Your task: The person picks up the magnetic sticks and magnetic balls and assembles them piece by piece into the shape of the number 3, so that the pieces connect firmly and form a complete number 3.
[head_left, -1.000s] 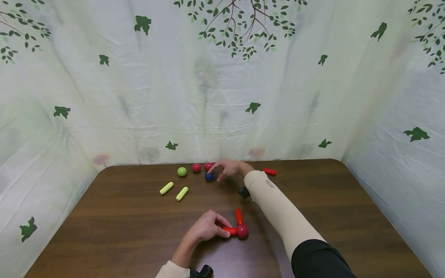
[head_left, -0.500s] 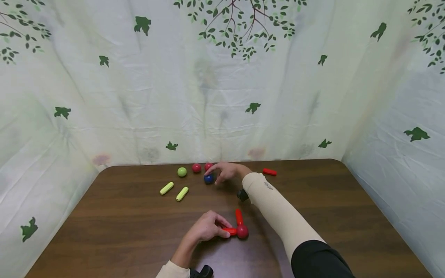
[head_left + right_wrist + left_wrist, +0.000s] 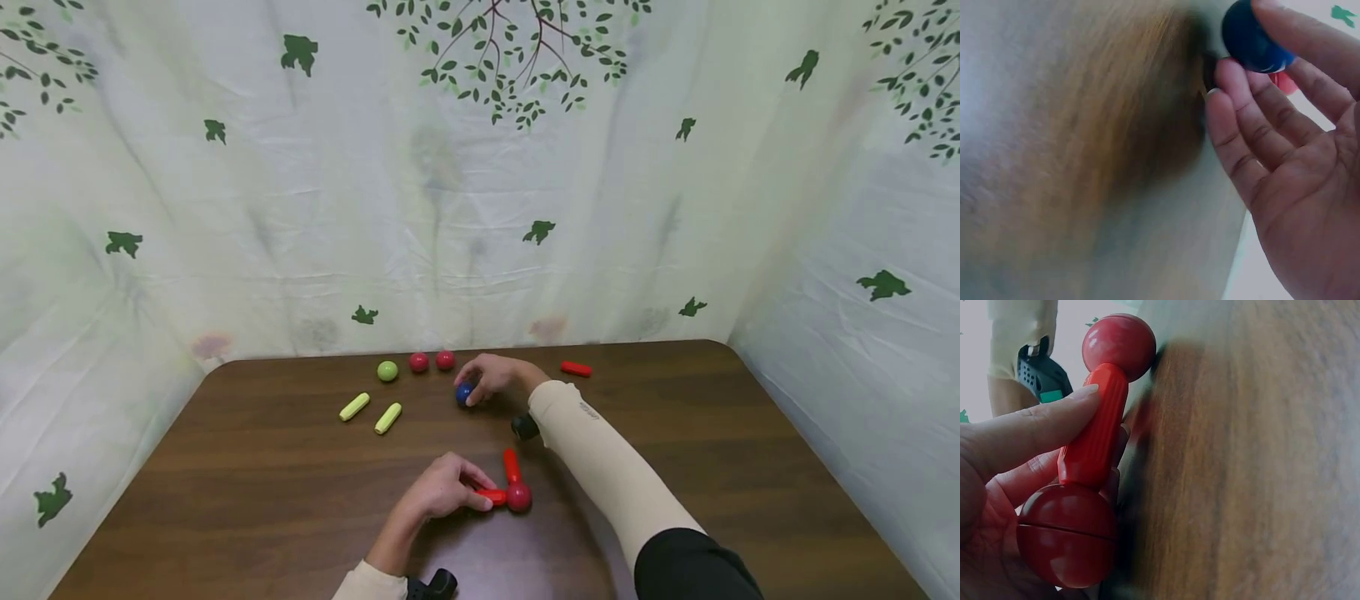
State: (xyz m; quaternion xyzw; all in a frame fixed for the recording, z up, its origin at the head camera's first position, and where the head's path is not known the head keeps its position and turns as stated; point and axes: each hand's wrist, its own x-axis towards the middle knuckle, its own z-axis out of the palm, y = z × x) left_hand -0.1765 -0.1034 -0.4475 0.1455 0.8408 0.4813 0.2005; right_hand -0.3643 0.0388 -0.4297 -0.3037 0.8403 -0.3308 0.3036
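My left hand [image 3: 444, 487] grips a red ridged stick [image 3: 1094, 434] between thumb and fingers, low over the table. A red ball [image 3: 1119, 347] is joined to its far end, and a darker red ball [image 3: 1067, 537] sits at its near end, hidden in the head view. From the far-end ball [image 3: 518, 497] a second red stick [image 3: 512, 465] points away across the table. Near the back, my right hand [image 3: 497, 375] pinches a blue ball [image 3: 463, 395] between thumb and fingers. The right wrist view shows that blue ball [image 3: 1250, 37] close up.
On the brown table [image 3: 247, 475], two red balls [image 3: 419, 362] and a green ball [image 3: 387, 371] stand along the back edge. Two pale yellow sticks [image 3: 355, 407] lie nearer. A loose red stick [image 3: 576, 368] rests at the back right. A white printed curtain [image 3: 337, 208] surrounds the table.
The right hand has closed its thumb and fingers on the blue ball and drawn it right, away from the red balls. The left hand keeps its hold in place.
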